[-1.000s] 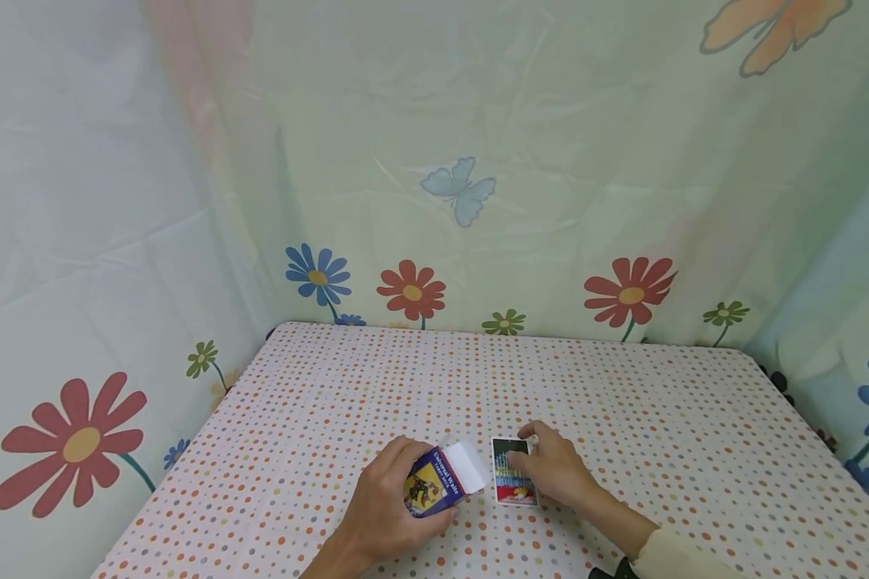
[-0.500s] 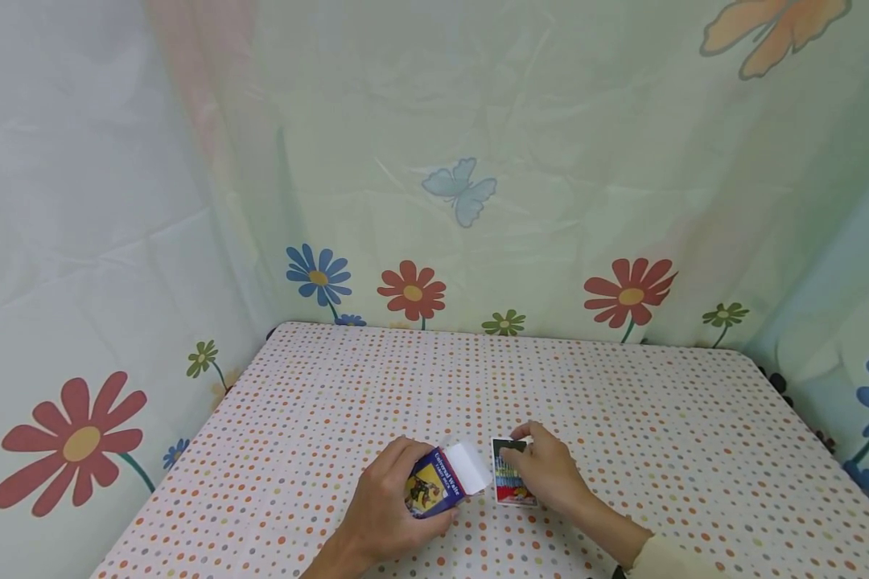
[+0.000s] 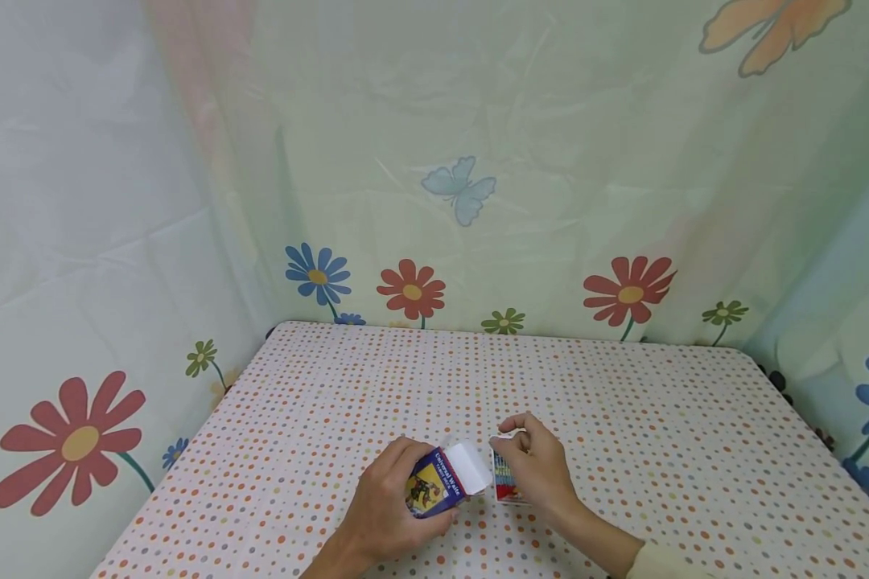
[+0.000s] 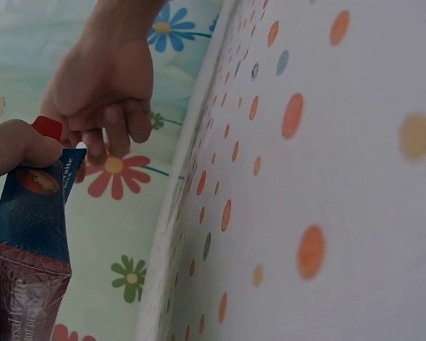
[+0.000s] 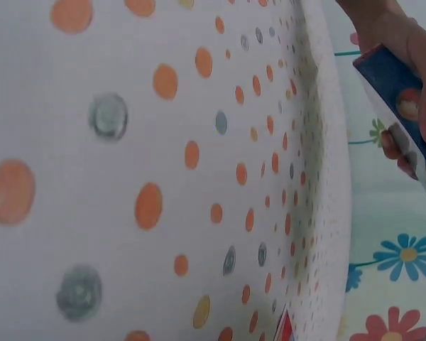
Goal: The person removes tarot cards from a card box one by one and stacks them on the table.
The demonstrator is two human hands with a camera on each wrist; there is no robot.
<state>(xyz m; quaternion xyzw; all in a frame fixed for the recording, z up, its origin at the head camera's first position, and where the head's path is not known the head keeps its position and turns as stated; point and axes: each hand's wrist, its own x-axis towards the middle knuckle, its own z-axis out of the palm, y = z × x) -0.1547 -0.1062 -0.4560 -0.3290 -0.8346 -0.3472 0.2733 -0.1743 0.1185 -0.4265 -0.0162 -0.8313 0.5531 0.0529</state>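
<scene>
At lower centre, the left hand [image 3: 387, 503] grips a blue tarot box [image 3: 429, 489] with its white flap [image 3: 468, 468] out. Just right of it, the right hand [image 3: 541, 466] bends its fingers over an illustrated card [image 3: 504, 484] on the dotted worktop [image 3: 319, 402]; whether they pinch it, I cannot tell.

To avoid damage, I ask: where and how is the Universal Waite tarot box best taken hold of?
Probably grip the tarot box by its opposite side edges, coming from the left, as the left hand does: its white flap stands open at the right end, where fingers might bend it.
</scene>
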